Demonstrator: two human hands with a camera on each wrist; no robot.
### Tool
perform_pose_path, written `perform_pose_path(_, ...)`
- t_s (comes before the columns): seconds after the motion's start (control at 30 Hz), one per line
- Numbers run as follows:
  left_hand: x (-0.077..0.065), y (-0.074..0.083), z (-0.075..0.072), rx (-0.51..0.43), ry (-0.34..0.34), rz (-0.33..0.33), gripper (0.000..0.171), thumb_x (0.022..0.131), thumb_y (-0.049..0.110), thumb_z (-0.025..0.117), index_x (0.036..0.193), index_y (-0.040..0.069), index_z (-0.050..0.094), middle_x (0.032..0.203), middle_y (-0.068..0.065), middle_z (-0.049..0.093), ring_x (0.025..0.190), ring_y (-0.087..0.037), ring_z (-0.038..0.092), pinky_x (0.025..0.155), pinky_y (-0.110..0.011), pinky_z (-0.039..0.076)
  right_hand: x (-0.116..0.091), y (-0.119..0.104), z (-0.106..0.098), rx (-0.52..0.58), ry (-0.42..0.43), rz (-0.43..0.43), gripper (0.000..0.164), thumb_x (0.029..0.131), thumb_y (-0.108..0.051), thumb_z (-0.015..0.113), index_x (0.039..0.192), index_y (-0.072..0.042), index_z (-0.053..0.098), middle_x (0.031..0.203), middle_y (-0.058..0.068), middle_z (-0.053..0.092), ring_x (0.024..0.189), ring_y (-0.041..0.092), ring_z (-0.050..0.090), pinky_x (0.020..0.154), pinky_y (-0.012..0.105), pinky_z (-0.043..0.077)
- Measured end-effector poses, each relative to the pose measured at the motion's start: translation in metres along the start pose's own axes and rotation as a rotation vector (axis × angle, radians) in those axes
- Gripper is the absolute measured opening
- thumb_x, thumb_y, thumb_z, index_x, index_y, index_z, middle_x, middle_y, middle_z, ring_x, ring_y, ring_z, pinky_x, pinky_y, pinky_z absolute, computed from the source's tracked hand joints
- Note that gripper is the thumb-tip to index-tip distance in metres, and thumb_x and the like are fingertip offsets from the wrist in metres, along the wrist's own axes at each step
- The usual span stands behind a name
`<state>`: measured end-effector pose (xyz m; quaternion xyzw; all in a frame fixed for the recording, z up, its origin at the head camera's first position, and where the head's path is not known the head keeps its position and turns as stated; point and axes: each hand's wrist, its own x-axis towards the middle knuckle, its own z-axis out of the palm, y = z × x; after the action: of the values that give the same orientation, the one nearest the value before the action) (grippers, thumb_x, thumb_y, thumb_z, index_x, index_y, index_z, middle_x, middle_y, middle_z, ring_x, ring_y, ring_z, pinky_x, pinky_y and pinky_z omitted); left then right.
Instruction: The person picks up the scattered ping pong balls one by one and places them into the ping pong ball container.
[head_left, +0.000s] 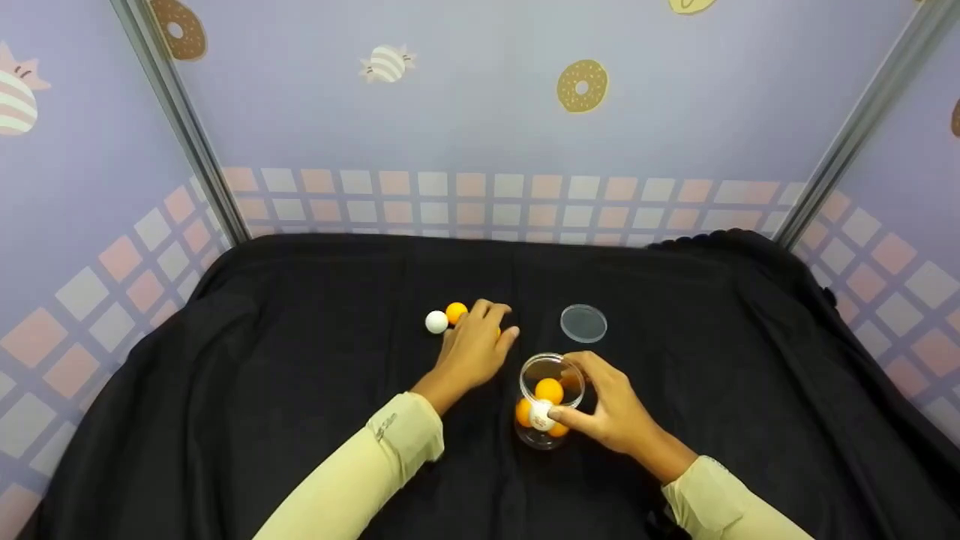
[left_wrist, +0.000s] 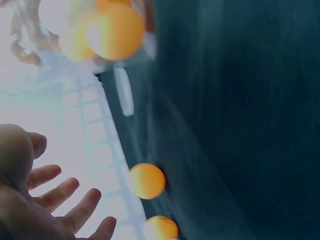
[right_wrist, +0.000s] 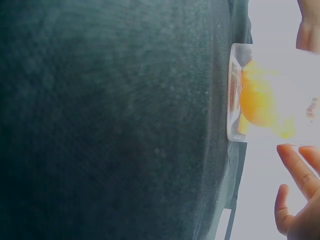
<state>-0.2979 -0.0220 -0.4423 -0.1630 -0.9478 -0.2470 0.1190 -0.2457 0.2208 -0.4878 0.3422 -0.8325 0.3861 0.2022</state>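
Observation:
My right hand (head_left: 611,409) grips a clear plastic jar (head_left: 540,442) near its top, thumb on the near side and fingers at the far side. Several orange table tennis balls (head_left: 550,391) and a white one (head_left: 541,416) lie inside the open-topped jar. The left hand (head_left: 474,346) hovers with spread fingers near loose balls on the cloth and holds nothing. Left of its fingers sit a white ball (head_left: 436,322) and an orange ball (head_left: 456,312); another orange ball (left_wrist: 147,181) is mostly hidden behind this hand in the head view.
A round clear lid (head_left: 583,323) lies flat on the black cloth (head_left: 337,337), beyond the jar and slightly right of it. Patterned panels (head_left: 480,112) enclose the table at the back and both sides, with metal posts (head_left: 187,127) at the corners.

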Motion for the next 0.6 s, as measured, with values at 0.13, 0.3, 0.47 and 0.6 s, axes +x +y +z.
perform_pose_path(0.13, 0.009, -0.013, 0.011, 0.067, -0.031, -0.034, 0.040, 0.103, 0.035, 0.058, 0.141, 0.021, 0.059, 0.141, -0.003, 0.057, 0.118, -0.031, 0.062, 0.088, -0.056, 0.052, 0.000, 0.000, 0.000, 0.001, 0.003, 0.011, 0.059, 0.078, -0.041, 0.084, 0.126, -0.013, 0.064, 0.117, -0.004, 0.067, 0.099, 0.013, 0.065, 0.085, 0.031, 0.057)
perform_pose_path(0.3, 0.017, -0.025, 0.023, 0.111, -0.119, -0.077, 0.042, 0.103, 0.032, 0.060, 0.144, 0.023, 0.057, 0.147, -0.002, 0.053, 0.129, -0.032, 0.056, 0.099, -0.061, 0.047, -0.001, 0.000, 0.000, -0.005, 0.002, 0.008, 0.059, 0.078, -0.041, 0.085, 0.126, -0.015, 0.064, 0.118, -0.006, 0.066, 0.100, 0.012, 0.065, 0.086, 0.031, 0.056)
perform_pose_path(0.47, 0.022, -0.034, 0.031, 0.160, -0.185, -0.081, 0.043, 0.103, 0.030, 0.060, 0.145, 0.025, 0.056, 0.148, -0.002, 0.053, 0.130, -0.033, 0.056, 0.101, -0.064, 0.045, -0.001, 0.001, 0.001, -0.006, 0.005, 0.008, 0.059, 0.078, -0.041, 0.085, 0.126, -0.015, 0.064, 0.119, -0.006, 0.066, 0.102, 0.012, 0.065, 0.087, 0.030, 0.056)
perform_pose_path(0.6, 0.021, -0.038, 0.034, 0.216, -0.211, -0.082, 0.039, 0.101, 0.027, 0.063, 0.140, 0.023, 0.059, 0.139, -0.004, 0.058, 0.125, -0.034, 0.057, 0.100, -0.065, 0.044, 0.000, 0.001, 0.000, -0.012, 0.003, 0.006, 0.059, 0.078, -0.042, 0.085, 0.126, -0.014, 0.064, 0.118, -0.006, 0.067, 0.101, 0.012, 0.065, 0.087, 0.029, 0.055)
